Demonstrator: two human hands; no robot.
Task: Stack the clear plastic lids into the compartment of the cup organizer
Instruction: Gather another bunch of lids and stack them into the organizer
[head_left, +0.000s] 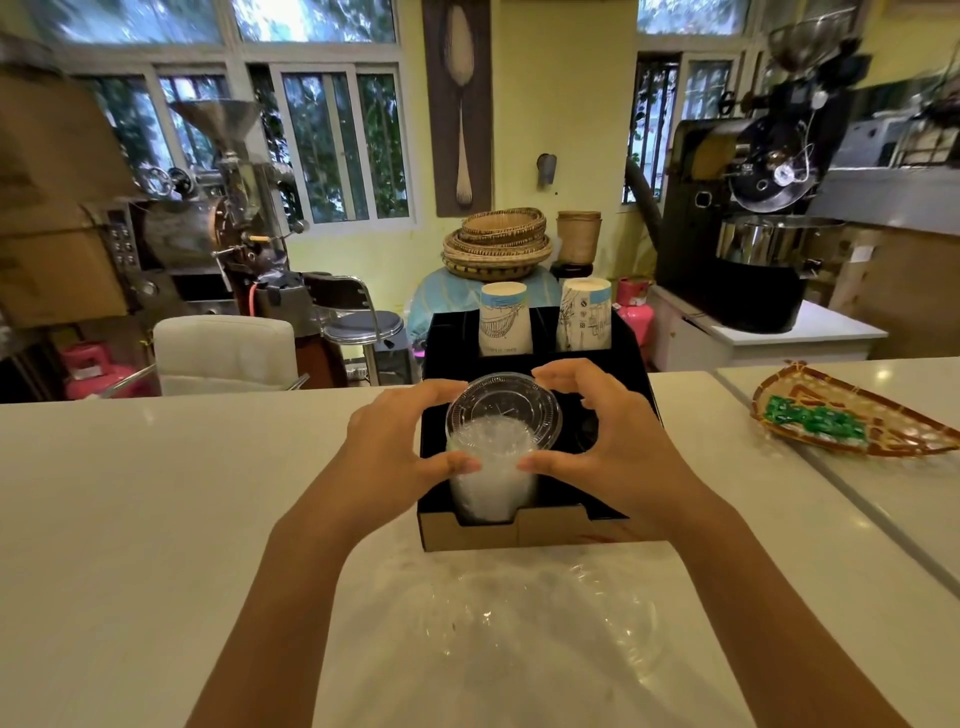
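Item 1: cup organizer (540, 525). Black box with a brown cardboard front edge, standing on the white table (156, 493) at the centre of view, 12 o'clock from the person.

Item 2: stack of clear plastic lids (498, 441). A tall column, standing upright in the organizer's near compartment at its 7 o'clock corner. The top lid rises well above the compartment walls; the lower part shows through the notch in the front edge.

Item 3: left hand (395, 441). At 9 o'clock of the stack. Its fingers curl round the far rim of the top lid and the thumb presses the near side of the column, so the hand grips the stack.

Item 4: right hand (613, 436). At 3 o'clock of the stack, mirrored. Fingers arch over the far rim, the thumb tip meets the column just beside the left thumb; it too grips the stack.

Item 5: two paper cup stacks, left (505, 317) and right (584, 314). White with blue print, standing bottom up in the organizer's rear compartments, at 12 and 1 o'clock of the lids.

Item 6: clear plastic wrap (545, 618). Crumpled, lying flat on the table at 6 o'clock of the organizer, between the forearms.

Item 7: woven tray (852, 421). On the table at 3 o'clock, well apart from the organizer, holding green-wrapped pieces.
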